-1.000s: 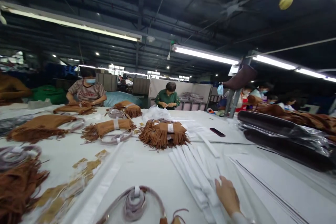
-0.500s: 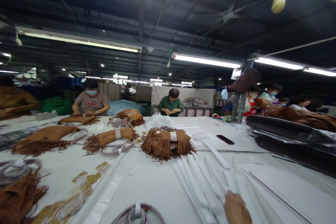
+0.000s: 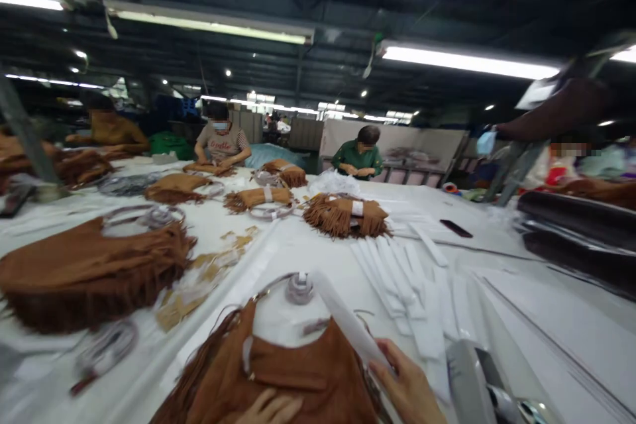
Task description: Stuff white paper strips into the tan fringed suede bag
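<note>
A brown fringed suede handbag (image 3: 298,371) lies in front of me at the bottom of the head view. My left hand (image 3: 273,407) rests on its front with fingers laid out flat, its lower part cut off by the frame edge. In my right hand (image 3: 405,381) is a long white strip (image 3: 348,321), gripped between thumb and fingers over the bag's right side. The strip slants up and left across the bag's opening. Beyond the opening sits a coiled strap (image 3: 300,288) with a white wrap.
Many white strips (image 3: 392,271) fan out at the right, near a grey tape dispenser (image 3: 470,377). Another brown bag (image 3: 94,265) lies left, beside tan tags (image 3: 209,265). A bundled fringed bag (image 3: 348,215) and a phone (image 3: 456,228) lie farther back. Co-workers sit across the table (image 3: 298,245).
My right hand has brought a white strip from the pile to the bag. The view has turned left and down, so the near bag, my left hand and the dispenser now show.
</note>
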`<state>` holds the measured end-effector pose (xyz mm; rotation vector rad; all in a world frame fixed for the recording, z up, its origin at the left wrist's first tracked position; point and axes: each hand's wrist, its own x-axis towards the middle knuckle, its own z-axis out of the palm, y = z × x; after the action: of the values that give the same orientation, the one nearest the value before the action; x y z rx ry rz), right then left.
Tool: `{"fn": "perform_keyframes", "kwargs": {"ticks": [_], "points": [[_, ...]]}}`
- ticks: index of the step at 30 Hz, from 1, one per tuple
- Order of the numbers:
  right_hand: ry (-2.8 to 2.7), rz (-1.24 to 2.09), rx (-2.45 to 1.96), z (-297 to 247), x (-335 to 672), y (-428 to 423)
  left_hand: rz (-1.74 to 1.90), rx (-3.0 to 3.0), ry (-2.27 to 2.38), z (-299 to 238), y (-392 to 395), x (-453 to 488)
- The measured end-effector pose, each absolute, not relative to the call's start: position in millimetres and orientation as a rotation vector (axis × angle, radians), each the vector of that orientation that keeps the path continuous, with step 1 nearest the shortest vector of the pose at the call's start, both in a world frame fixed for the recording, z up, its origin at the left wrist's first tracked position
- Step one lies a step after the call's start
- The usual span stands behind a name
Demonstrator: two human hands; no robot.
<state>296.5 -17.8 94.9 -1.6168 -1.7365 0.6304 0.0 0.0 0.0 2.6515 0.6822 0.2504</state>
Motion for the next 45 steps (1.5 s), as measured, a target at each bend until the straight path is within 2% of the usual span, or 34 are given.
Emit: {"fn": "perform_keyframes", "kwargs": {"ticks": [4, 10, 19, 32, 34, 37, 40, 45], "points": [[-1.864, 0.788, -1.593, 69, 266, -38, 0.278, 2.626, 0.860, 2, -49, -27], [-1.971, 0.835, -1.540, 48, 256, -43, 0.275, 2.564, 1.359, 15, -66, -4], [-2.127, 0.934, -1.427, 51, 226, -38, 0.430, 2.934, 1.382, 13, -96, 6], [-2.331, 1.104, -1.323, 66, 205, -35, 0.592, 2.947, 1.381, 17, -94, 6], [-2.347, 1.130, -1.288, 66, 203, -36, 0.561, 2.906, 1.394, 20, -87, 4], [-2.386, 1.189, -1.247, 66, 203, -37, 0.328, 2.809, 1.404, 28, -78, 3], [-2.380, 1.115, -1.312, 69, 215, -39, 0.153, 2.757, 1.387, 33, -74, 1], [-2.282, 0.748, -1.660, 64, 247, -55, 0.154, 2.787, 1.390, 28, -75, -2]]}}
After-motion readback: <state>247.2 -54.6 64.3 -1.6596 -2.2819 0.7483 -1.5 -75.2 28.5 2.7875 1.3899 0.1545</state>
